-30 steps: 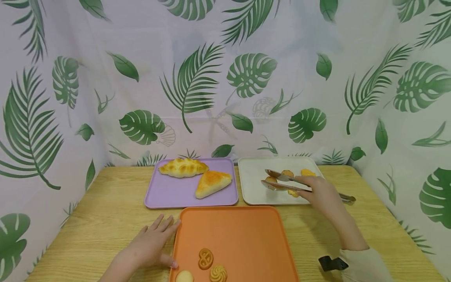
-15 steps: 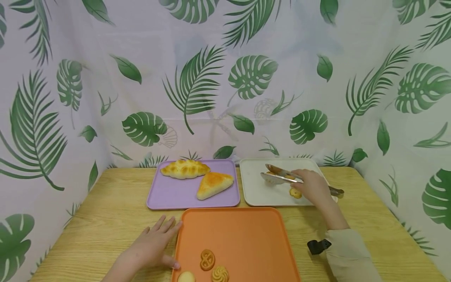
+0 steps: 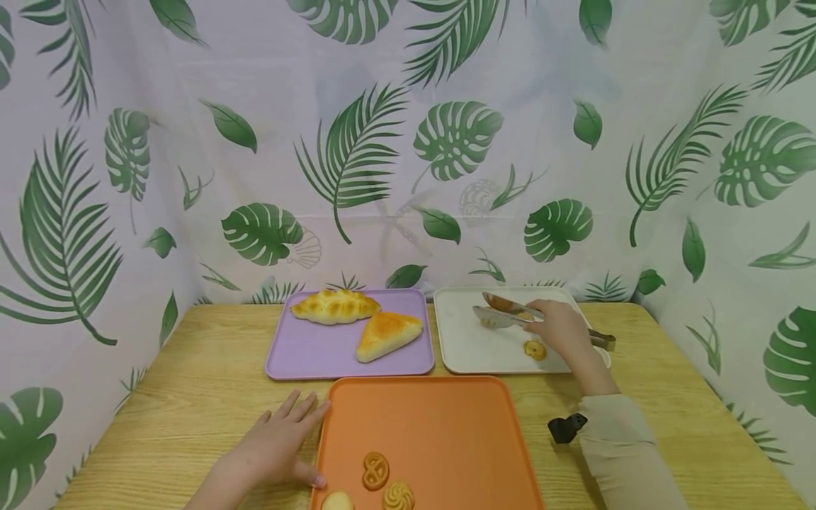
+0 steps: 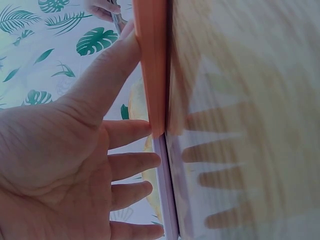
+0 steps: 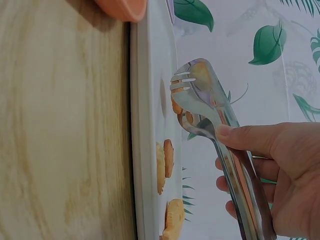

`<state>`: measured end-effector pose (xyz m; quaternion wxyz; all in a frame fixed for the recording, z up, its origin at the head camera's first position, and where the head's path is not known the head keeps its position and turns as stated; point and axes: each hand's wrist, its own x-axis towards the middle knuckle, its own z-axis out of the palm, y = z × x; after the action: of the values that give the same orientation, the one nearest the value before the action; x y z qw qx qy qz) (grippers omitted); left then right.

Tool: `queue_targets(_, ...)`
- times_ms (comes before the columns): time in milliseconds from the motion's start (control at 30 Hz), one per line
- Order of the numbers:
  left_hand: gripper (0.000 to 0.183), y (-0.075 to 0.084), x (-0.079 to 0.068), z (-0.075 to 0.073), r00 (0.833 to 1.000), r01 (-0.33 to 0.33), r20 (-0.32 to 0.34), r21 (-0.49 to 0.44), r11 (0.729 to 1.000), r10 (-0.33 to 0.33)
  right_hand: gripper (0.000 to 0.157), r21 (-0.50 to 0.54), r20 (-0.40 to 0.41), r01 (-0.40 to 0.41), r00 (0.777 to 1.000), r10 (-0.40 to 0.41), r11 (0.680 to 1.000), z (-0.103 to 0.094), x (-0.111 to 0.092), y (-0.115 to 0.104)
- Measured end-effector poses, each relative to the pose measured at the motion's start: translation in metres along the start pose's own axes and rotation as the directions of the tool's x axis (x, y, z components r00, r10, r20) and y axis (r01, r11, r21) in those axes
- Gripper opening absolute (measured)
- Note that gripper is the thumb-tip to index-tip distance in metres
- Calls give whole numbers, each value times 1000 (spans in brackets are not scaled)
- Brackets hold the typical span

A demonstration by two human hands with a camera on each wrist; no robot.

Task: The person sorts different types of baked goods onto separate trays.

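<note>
My right hand (image 3: 561,333) grips a pair of metal tongs (image 5: 235,170) over the white tray (image 3: 459,354). Between the tongs' tips in the right wrist view sits a small brown cookie (image 5: 176,102), partly hidden by the metal. Below them lies a ring-shaped golden cookie (image 3: 535,349); more pieces behind it are mostly covered by my hand. My left hand (image 3: 274,443) lies with fingers spread at the left edge of the orange tray (image 3: 440,411), thumb and index fingertip at its rim. That tray bears a pretzel cookie (image 3: 375,471), a swirl cookie (image 3: 398,497) and a plain round cookie (image 3: 337,501).
On the purple tray (image 3: 293,358) at the back left are a braided bread (image 3: 334,307) and a triangular bread (image 3: 389,336). All three trays stand close together on the wooden table (image 3: 185,382). A leaf-print cloth (image 3: 382,142) hangs behind and at the sides.
My right hand has shifted a little left and up with the tongs, whose tips are now higher over the white tray. The left hand stays at the orange tray's edge.
</note>
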<state>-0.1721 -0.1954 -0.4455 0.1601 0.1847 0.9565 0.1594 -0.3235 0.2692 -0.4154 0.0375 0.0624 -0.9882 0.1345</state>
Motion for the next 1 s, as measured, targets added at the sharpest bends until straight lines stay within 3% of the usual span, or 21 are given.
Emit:
queue_targets(433, 111, 1, 0, 0, 1000, -3, -7, 3, 1000, 3, 53, 36, 68, -34, 997, 32, 999, 3, 2, 7)
queue_targets(1000, 110, 0, -1, -2, 1000, -3, 1, -3, 1000, 3, 58, 81, -39, 79, 996, -76, 994, -6, -40, -2)
